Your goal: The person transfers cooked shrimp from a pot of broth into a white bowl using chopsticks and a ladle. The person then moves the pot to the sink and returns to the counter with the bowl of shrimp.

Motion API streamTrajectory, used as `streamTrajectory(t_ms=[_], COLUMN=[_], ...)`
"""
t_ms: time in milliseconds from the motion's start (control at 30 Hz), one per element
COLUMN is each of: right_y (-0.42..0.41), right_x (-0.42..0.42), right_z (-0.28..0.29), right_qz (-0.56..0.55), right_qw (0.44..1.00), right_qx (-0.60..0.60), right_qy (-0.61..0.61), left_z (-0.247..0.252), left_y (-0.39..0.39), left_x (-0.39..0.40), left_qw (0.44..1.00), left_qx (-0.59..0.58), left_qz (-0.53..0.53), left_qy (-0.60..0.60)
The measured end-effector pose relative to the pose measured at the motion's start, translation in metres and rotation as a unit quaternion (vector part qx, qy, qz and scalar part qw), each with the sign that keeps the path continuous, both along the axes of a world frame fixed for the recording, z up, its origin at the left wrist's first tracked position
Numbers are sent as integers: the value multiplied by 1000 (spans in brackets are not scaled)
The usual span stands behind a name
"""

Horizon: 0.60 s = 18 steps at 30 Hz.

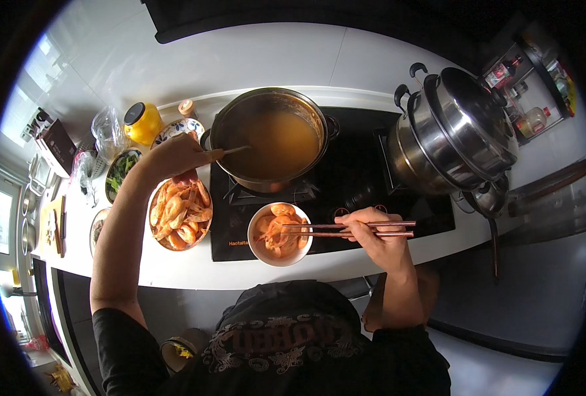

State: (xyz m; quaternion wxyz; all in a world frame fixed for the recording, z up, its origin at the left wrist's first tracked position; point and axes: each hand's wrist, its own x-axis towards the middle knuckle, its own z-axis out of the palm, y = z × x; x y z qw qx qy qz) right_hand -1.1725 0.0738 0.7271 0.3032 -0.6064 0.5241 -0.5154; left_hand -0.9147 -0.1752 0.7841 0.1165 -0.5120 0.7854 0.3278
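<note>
My left hand (180, 154) grips a utensil (236, 149) over the left rim of a large metal pot (322, 148). The utensil's far end dips toward the cloudy orange-brown broth (285, 143) inside, and its head cannot be made out. In my right hand (378, 235) is a pair of reddish-brown chopsticks (335, 230). Their tips reach over a white bowl (280, 262) that holds cooked shrimp (275, 230) in their shells. Below my left hand, a dish heaped with more cooked shrimp (180, 213) stands on the white counter.
A stacked steel steamer (436, 133) occupies the right of the black cooktop (357, 148). To the left are a plate of leafy greens (120, 171), a patterned bowl (176, 127), a yellow jar (143, 123) and a cutting board (53, 225). A lidded pan (488, 198) extends past the counter's edge.
</note>
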Motion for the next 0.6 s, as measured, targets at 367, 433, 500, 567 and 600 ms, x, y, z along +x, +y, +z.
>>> streamTrajectory(t_ms=[367,433,500,567,600], right_y=[-6,-8,-9,-10,-11], right_x=[-6,-5,-5,-7,-7], right_z=[-1,-1,0,2,2], right_qz=[0,-12,-19,-21,-23], right_qw=[1000,999,999,999,999], right_qx=[-17,-37,-42,-31,-36], right_qy=[8,15,11,-5,-4], left_z=[-22,-24,-19,-18,-19], left_y=[-4,-6,-2,-1,-2], left_x=[-4,-1,-3,-4,-2], left_qw=[991,989,989,989,989], left_qx=[24,24,22,22,24], left_qz=[91,86,90,85,80], left_qy=[92,116,112,117,124])
